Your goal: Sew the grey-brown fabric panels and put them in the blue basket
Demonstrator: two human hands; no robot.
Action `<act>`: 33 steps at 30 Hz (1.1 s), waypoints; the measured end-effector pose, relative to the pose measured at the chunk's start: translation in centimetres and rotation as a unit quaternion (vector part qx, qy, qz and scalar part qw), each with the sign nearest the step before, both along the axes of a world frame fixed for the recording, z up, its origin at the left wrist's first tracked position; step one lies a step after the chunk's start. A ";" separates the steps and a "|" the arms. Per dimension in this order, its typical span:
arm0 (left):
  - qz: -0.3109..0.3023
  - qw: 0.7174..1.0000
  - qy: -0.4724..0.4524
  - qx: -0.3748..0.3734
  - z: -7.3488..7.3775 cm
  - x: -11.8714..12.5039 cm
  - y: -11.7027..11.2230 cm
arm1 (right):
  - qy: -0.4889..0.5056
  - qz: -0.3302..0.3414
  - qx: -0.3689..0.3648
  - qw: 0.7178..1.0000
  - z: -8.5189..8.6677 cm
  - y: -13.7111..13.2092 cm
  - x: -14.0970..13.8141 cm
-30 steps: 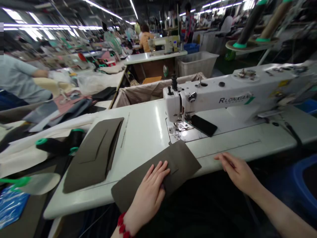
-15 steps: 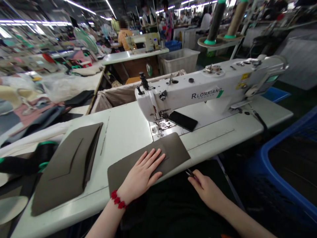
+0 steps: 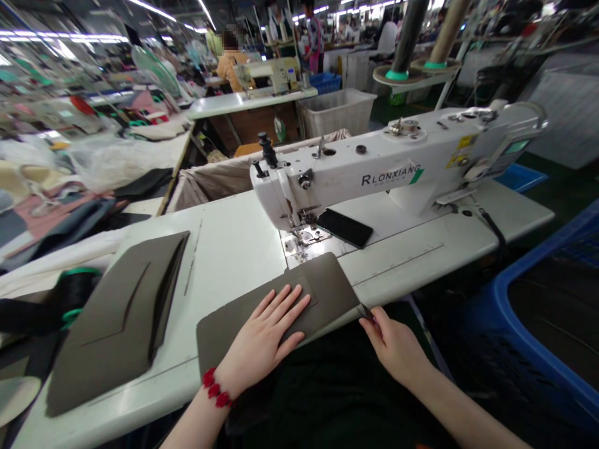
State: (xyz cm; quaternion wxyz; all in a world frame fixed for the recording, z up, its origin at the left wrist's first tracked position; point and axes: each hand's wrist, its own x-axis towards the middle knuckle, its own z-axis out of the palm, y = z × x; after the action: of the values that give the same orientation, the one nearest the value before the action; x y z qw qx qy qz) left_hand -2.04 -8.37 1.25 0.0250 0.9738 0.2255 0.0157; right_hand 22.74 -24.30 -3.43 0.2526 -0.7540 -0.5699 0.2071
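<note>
My left hand [image 3: 263,340] lies flat, fingers spread, on a grey-brown leather piece [image 3: 322,287] at the front edge of the white sewing table [image 3: 234,243]. My right hand [image 3: 394,346] is closed on a small dark metal tool, likely thread snips [image 3: 365,312], whose tip meets the piece's right front corner. The white sewing machine [image 3: 397,168] stands behind, its needle area [image 3: 306,236] just beyond the piece. A red bead bracelet [image 3: 214,388] is on my left wrist.
A stack of similar grey-brown pieces [image 3: 116,318] lies at the table's left. A black phone [image 3: 345,227] rests under the machine arm. A blue crate [image 3: 538,324] stands at the right, a cloth-lined bin [image 3: 224,178] behind the table. Other workers sit at stations far back.
My right hand dropped below the table edge, took up the small tool and has risen to the piece's right corner. My left hand stays flat on the piece, which has shifted a little.
</note>
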 end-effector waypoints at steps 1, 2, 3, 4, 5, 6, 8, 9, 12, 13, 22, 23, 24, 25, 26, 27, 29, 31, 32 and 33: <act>0.000 1.000 0.003 0.000 0.0 0.0 0.0 | -0.012 0.003 0.001 1.000 0.1 0.2 0.0; 0.001 1.000 0.005 0.000 0.0 0.0 0.0 | -0.026 0.006 0.002 1.000 0.2 0.5 0.0; 0.001 1.000 0.006 -0.001 -0.1 0.0 0.0 | -0.042 0.010 0.003 0.999 0.2 0.7 0.1; 0.002 1.000 0.008 -0.003 -0.1 0.0 0.0 | -0.058 0.016 0.003 0.998 0.3 1.0 0.1; 0.003 1.000 0.009 -0.006 0.0 0.0 0.0 | -0.073 0.021 0.005 0.997 0.5 1.1 0.2; 0.004 1.000 0.009 -0.011 0.1 0.0 -0.1 | -0.085 0.025 0.006 0.996 0.6 1.2 0.4; 0.003 1.000 0.009 -0.029 0.4 -0.1 -0.1 | -0.096 0.018 0.006 0.995 0.9 1.0 1.0; 0.004 0.999 0.004 -0.042 0.5 -0.2 0.0 | -0.093 0.011 0.003 0.996 1.0 0.7 1.5; 0.047 0.996 -0.038 -0.067 0.8 -1.0 0.5 | -0.082 0.002 -0.025 0.996 1.7 -0.5 3.3; 0.082 0.993 -0.057 -0.058 0.7 -1.4 0.9 | -0.079 0.007 -0.034 0.996 2.0 -0.9 3.9; 0.253 0.964 -0.078 -0.030 -0.2 -3.9 2.9 | -0.111 0.059 0.019 0.992 2.5 0.4 4.1; 0.257 0.962 -0.081 -0.046 0.1 -4.1 2.7 | -0.104 0.074 0.025 0.991 2.6 0.4 4.0; 0.258 0.960 -0.085 -0.066 0.4 -4.3 2.5 | -0.093 0.088 0.027 0.991 2.7 0.3 4.0; 0.256 0.958 -0.093 -0.087 0.7 -4.6 2.1 | -0.081 0.100 0.024 0.991 2.8 0.0 4.1; 0.254 0.956 -0.106 -0.105 0.9 -4.8 1.8 | -0.069 0.108 0.017 0.992 2.8 -0.3 4.4; 0.254 0.953 -0.121 -0.117 1.0 -5.0 1.4 | -0.059 0.109 0.010 0.992 2.7 -0.7 4.9; 0.256 0.948 -0.152 -0.114 0.7 -5.2 0.6 | -0.039 0.085 0.011 0.996 2.3 -1.5 6.2; 0.265 0.946 -0.167 -0.079 0.2 -5.2 -0.1 | -0.017 0.047 0.030 0.998 1.4 -2.0 7.4; 0.273 0.946 -0.164 -0.054 -0.2 -5.0 -0.5 | -0.007 0.033 0.039 0.999 0.9 -2.0 7.7; 0.286 0.946 -0.153 -0.024 -0.4 -4.7 -0.9 | 0.004 0.028 0.045 0.999 0.5 -1.9 7.6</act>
State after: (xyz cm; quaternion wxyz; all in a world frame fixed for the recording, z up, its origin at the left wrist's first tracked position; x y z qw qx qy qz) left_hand -6.79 -9.31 0.84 0.0774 0.8532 0.4883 0.1658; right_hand 30.30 -26.22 -2.88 0.2826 -0.7250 -0.5982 0.1913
